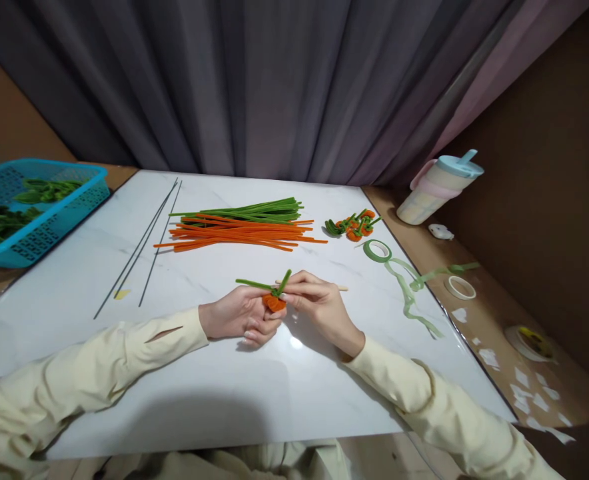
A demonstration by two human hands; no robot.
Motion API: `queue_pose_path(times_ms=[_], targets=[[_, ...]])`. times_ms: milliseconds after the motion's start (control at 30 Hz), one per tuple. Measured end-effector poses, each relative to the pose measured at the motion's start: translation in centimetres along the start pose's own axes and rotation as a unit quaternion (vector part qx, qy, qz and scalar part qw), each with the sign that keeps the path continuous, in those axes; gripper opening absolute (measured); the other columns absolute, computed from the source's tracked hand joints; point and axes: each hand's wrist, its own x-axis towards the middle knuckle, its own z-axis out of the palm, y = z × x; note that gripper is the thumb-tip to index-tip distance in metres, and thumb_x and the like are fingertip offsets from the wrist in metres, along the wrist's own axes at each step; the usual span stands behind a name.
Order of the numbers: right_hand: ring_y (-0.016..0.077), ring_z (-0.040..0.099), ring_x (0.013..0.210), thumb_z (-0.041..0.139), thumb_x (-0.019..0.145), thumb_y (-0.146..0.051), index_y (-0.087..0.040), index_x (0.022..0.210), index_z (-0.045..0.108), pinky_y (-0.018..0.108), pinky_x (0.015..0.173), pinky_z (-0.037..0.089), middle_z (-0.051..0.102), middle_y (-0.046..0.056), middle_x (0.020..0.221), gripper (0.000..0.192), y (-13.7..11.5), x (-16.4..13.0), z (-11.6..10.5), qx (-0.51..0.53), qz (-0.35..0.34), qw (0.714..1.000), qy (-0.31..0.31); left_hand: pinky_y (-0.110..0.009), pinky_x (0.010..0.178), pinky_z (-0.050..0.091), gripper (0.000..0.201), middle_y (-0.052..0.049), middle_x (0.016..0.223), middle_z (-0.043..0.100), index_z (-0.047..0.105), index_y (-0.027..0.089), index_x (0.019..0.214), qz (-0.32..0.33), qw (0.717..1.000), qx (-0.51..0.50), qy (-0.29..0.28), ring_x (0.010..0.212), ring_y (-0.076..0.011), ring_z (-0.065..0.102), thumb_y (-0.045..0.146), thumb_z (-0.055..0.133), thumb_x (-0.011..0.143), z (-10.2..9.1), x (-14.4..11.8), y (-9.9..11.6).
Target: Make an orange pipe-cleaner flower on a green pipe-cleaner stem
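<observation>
We hold a small orange pipe-cleaner piece (274,303) between both hands over the white marble table (224,400), a little nearer to us than the long pile of orange pipe cleaners (239,237); our left hand (237,317) curls its fingers closed around the underside of the piece, thumb and forefinger pinching it; our right hand (319,303) has its fingers drawn together on the same piece from the other side, and a thin wooden stick (342,288) pokes out past its knuckles, though we cannot tell exactly how it is gripped; two green stems (257,285) rise from the orange piece, one lying out to the left, one tilted upward; behind the orange pile, touching it, lies a bundle of green pipe cleaners (254,210); left of the pile lie three thin dark wires (144,250), roughly parallel; right of the pile sits a cluster of finished orange-and-green pieces (354,227); further right, a roll of green tape (377,251) trails a loose strip (409,293) off the table edge; beyond it stand a lidded cup (437,187) and a second, pale tape ring (461,287); far left of the pile, a blue basket (49,220) holds green material.
</observation>
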Motion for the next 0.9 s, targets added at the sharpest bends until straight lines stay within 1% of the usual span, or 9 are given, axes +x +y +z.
queue_pose_path(times_ms=[67,200,433,667,900], targets=[[0.0121,0.056,0.067,0.072,0.074,-0.029,-0.022,0.082,0.074,0.026,0.059,0.049,0.061,0.004,0.08,0.012,0.08,0.23,-0.13,0.027,0.021,0.999,-0.011,-0.02,0.038,0.026,0.041,0.004,0.046,0.026,0.046,0.015,0.07,-0.001,1.0,0.002,-0.009,0.04,-0.0108,0.029,0.044,0.025,0.09,-0.03,-0.02,0.02],[0.0102,0.053,0.061,0.073,0.073,-0.03,-0.022,0.082,0.075,0.024,0.056,0.048,0.061,0.003,0.078,0.012,0.02,0.38,-0.25,0.042,0.028,0.999,-0.016,-0.02,0.039,0.026,0.041,0.004,0.045,0.026,0.046,0.015,0.07,0.001,1.0,0.0,-0.016,0.04,-0.0109,0.029,0.046,0.026,0.09,0.02,-0.04,-0.01],[0.0111,0.053,0.063,0.074,0.071,-0.033,-0.022,0.08,0.075,0.024,0.054,0.048,0.061,0.004,0.079,0.015,0.24,0.33,-0.25,0.034,0.033,0.999,-0.01,-0.021,0.038,0.024,0.04,0.004,0.046,0.027,0.045,0.016,0.072,-0.001,1.0,0.001,-0.01,0.04,-0.012,0.028,0.046,0.026,0.089,0.03,-0.04,-0.04],[0.0077,0.048,0.057,0.073,0.073,-0.03,-0.02,0.083,0.074,0.022,0.047,0.042,0.057,0.002,0.079,0.014,0.24,0.37,-0.39,0.071,0.068,0.994,-0.045,-0.021,0.038,0.027,0.039,0.004,0.047,0.029,0.044,0.016,0.073,-0.012,1.0,0.013,-0.015,0.04,-0.0114,0.029,0.048,0.027,0.089,0.0,-0.01,0.04],[0.0064,0.048,0.056,0.072,0.074,-0.023,-0.02,0.08,0.073,0.021,0.048,0.039,0.055,0.0,0.077,0.007,0.32,0.5,-0.58,0.1,0.065,0.99,-0.074,-0.022,0.038,0.029,0.042,0.003,0.047,0.031,0.045,0.016,0.072,-0.024,1.0,0.007,-0.015,0.04,-0.0113,0.03,0.05,0.026,0.089,0.0,0.08,-0.04]])
